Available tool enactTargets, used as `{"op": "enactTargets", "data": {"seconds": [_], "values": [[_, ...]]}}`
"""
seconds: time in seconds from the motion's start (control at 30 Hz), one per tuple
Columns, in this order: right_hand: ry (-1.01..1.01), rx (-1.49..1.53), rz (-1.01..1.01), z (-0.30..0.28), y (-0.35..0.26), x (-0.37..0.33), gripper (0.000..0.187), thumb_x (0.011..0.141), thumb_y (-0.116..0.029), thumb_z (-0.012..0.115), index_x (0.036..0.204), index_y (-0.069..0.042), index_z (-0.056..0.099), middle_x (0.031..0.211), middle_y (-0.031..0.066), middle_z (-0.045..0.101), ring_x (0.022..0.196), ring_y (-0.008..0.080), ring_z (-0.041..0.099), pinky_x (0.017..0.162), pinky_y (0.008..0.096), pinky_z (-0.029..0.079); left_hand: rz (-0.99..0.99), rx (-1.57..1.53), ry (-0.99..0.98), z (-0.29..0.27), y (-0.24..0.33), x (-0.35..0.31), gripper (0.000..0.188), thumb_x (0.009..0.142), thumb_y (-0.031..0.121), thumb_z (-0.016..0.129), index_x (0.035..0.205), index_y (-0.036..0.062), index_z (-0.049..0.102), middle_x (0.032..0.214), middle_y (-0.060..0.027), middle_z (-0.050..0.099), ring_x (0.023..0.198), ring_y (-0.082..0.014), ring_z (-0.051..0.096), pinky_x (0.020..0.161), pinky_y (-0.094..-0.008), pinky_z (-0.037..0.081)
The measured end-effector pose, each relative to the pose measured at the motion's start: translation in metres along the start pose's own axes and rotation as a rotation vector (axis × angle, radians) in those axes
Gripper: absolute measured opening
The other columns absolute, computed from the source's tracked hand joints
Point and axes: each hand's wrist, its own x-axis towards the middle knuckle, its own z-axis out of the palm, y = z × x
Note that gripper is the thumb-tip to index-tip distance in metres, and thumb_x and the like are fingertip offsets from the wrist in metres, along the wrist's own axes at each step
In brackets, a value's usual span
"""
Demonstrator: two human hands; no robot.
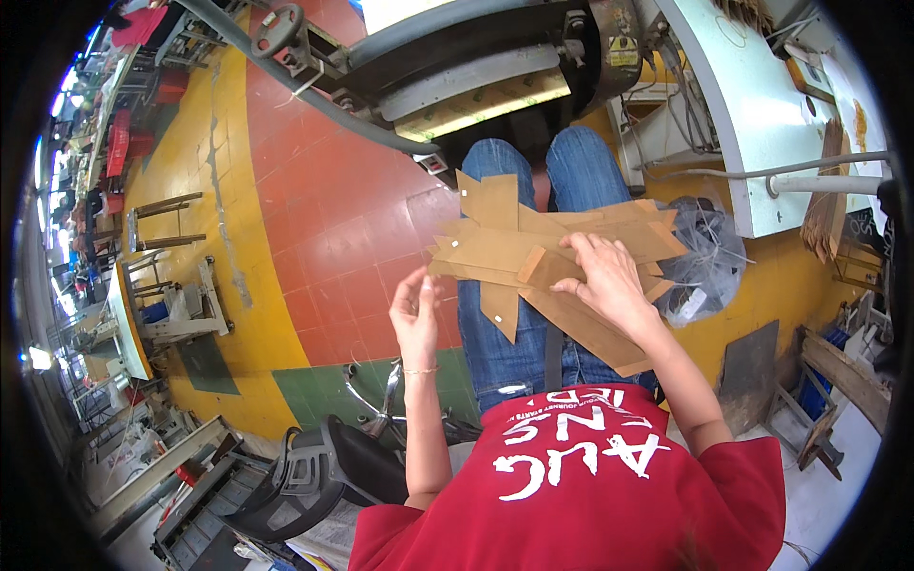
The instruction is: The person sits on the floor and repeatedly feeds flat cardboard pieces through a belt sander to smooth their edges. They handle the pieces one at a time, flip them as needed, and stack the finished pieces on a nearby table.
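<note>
Several flat brown strips with slanted or pointed ends [490, 243] lie crossed in a loose pile over my thighs; whether they are leather or card I cannot tell. Some carry small white marks. My right hand [609, 276] rests on the pile's right part, its thumb and fingers closed about a short brown strip [540, 268]. At the pile's left tips is my left hand [416, 309], raised, with thumb and fingertips drawn together. Anything between those fingertips is too small to make out.
A dark machine [476, 81] with a pale yellow plate stands just beyond my knees. To the right are a white table [738, 143] and a clear plastic bag [705, 257]. A black chair [319, 476] is at lower left; a stool [167, 224] stands on the yellow floor.
</note>
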Motion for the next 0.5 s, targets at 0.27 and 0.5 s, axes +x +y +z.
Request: {"op": "enactTargets", "data": {"seconds": [0.27,0.5], "values": [[-0.147,0.724,0.225,-0.044,-0.019,0.002,0.019,0.079,-0.01,0.077,0.086,0.0,0.063,0.073,-0.0057,0.051,0.066,0.0003,0.047,0.057,0.0184,0.037,0.317,-0.209,-0.348,0.059,0.048,0.002,0.054,0.09,0.024,0.064,0.134,0.0001,0.043,0.124,-0.0128,0.056,0.114,-0.0207,0.055,0.098,-0.0336,0.043],[-0.059,0.912,0.058,-0.075,-0.038,0.037,0.031,0.084,-0.026,0.072,0.099,0.001,0.066,0.076,0.0023,0.064,0.066,0.0067,0.057,0.06,0.0221,0.046,-0.086,-0.341,-0.985,0.09,0.077,-0.019,0.063,0.095,0.035,0.056,0.142,0.0011,0.033,0.117,-0.015,0.06,0.102,-0.0204,0.062,0.089,-0.0327,0.048]]}}
